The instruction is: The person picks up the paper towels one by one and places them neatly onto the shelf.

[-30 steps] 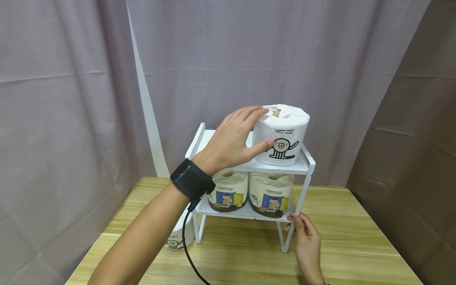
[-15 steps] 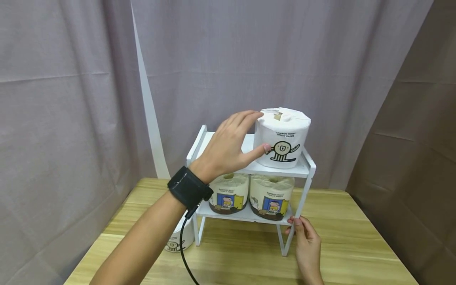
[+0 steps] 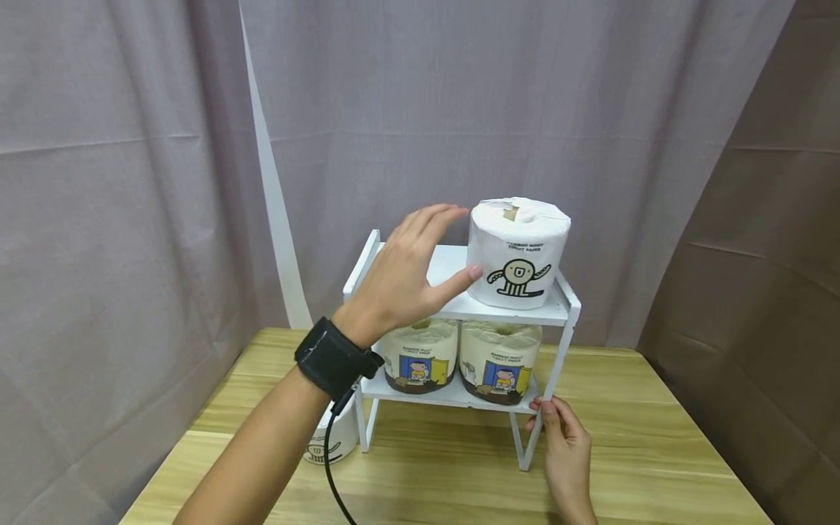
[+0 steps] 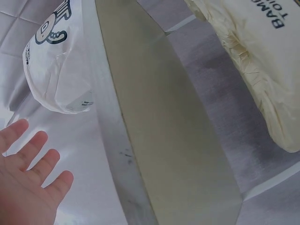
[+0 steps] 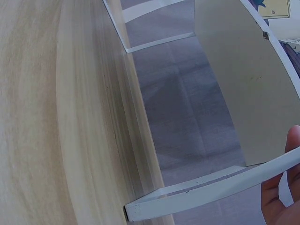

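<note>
A white-wrapped toilet roll with a cartoon figure stands upright on the right part of the white two-tier rack's upper shelf. To its left is my left hand, fingers extended and thumb apart, a small gap from the roll. The left wrist view has the same hand spread below the roll. At the rack's front right leg, my right hand grips the upright between thumb and fingers near the lower shelf. In the right wrist view, the hand is partly behind that leg.
Two cream-wrapped toilet rolls, one left and one right, sit on the lower shelf. Another white roll stands on the wooden table by the left leg, partly behind my arm's cable. Grey curtains hang behind.
My left hand has come away from the upper roll, moving left; its fingertips overlapped the roll a second ago. The roll stays on the shelf. My right hand keeps its grip on the leg.
</note>
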Demonstrator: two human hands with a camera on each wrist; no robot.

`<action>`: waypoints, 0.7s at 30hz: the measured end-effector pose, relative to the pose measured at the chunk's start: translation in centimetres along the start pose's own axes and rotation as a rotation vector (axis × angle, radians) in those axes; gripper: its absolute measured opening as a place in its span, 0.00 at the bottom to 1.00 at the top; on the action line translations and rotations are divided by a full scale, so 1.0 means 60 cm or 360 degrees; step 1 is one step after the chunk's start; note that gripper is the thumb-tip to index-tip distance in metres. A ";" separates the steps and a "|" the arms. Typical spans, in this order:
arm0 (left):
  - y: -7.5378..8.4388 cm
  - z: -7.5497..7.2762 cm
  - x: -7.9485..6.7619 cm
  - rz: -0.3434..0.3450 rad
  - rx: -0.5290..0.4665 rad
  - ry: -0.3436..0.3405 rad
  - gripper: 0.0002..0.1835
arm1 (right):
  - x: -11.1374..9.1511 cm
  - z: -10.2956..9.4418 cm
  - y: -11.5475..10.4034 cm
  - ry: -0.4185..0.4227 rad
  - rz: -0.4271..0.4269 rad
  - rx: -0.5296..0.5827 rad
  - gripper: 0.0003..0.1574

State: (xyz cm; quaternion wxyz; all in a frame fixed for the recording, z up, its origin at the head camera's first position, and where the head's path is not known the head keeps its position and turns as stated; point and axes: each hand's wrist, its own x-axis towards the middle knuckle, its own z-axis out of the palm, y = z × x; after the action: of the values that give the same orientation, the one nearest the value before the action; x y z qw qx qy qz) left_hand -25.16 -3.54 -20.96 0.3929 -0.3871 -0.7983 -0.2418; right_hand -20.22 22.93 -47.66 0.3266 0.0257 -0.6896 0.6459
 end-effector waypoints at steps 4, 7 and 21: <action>-0.004 -0.002 -0.010 -0.0007 -0.0046 0.0031 0.40 | 0.001 0.002 -0.002 0.0007 0.0016 0.0006 0.16; -0.008 -0.003 -0.021 -0.0032 -0.0088 0.0056 0.38 | 0.002 0.002 -0.003 0.0010 0.0028 0.0037 0.16; -0.013 -0.004 -0.052 -0.0034 -0.0197 0.0227 0.34 | -0.001 0.001 -0.003 0.0024 0.0051 0.0018 0.17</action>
State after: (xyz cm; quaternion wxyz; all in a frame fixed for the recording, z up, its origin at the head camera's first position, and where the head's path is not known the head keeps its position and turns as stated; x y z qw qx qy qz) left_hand -24.47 -5.50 -23.44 0.4215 -0.3838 -0.7560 -0.3218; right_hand -20.11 22.81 -47.51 0.3211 0.0116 -0.6838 0.6551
